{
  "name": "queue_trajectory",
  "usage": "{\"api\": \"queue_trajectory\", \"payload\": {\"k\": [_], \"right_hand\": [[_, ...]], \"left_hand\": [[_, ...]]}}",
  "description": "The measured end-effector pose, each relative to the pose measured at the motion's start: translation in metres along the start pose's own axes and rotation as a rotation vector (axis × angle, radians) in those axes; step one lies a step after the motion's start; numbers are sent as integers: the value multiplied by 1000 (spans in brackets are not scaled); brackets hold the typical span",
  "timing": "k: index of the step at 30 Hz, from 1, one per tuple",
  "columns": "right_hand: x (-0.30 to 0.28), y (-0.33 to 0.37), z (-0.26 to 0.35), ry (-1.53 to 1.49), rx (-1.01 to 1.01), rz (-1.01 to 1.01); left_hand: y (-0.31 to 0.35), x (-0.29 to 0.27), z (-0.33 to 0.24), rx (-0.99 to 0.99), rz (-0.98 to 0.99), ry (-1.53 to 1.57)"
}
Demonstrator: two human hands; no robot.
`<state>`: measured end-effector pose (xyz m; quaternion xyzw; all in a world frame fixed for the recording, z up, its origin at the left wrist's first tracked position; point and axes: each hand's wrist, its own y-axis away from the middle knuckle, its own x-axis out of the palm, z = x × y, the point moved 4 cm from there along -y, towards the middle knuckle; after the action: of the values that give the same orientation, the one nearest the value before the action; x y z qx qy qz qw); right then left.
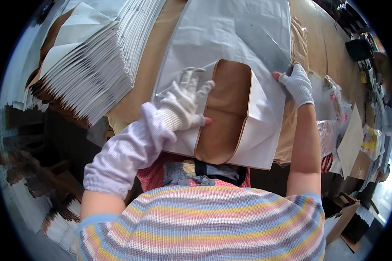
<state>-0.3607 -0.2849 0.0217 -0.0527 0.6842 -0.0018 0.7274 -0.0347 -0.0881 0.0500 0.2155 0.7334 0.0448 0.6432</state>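
A large white paper bag [191, 39] with a brown lining lies on the table before me. Its near end is folded out into a long opening that shows the brown inside [226, 93]. My left hand [183, 100], in a white knitted glove, rests with fingers apart on the white paper at the opening's left edge; its bare thumb tip touches that edge. My right hand [298, 85], gloved with a bare thumb tip, pinches the near right corner of a thin grey sheet [261, 41]. This sheet lies flat on the bag, beyond the opening.
On the left lies a fanned stack of white and brown paper bags [91, 65]. Brown paper [287, 139] sticks out under the bag's right side. Further right are clear plastic wrapping [331, 130], red-handled scissors [327, 163] and a pale board [350, 141]. A cardboard box [342, 213] stands lower right.
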Motion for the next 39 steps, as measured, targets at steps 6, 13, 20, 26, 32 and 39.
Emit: {"api": "queue_trajectory", "payload": {"k": [6, 13, 20, 26, 32, 39], "right_hand": [[-76, 57, 44, -500, -115, -221], [-22, 155, 80, -768, -299, 118], [-20, 138, 105, -666, -398, 193], [-20, 136, 112, -653, -394, 198], [-22, 138, 120, -659, -404, 198], [-17, 156, 118, -266, -677, -148]], "left_hand": [[-17, 15, 3, 141, -454, -55], [76, 45, 67, -344, -401, -187], [94, 54, 46, 69, -603, -14], [89, 52, 23, 122, -620, 156], [94, 55, 26, 123, -621, 174], [88, 38, 16, 172, -609, 66]]}}
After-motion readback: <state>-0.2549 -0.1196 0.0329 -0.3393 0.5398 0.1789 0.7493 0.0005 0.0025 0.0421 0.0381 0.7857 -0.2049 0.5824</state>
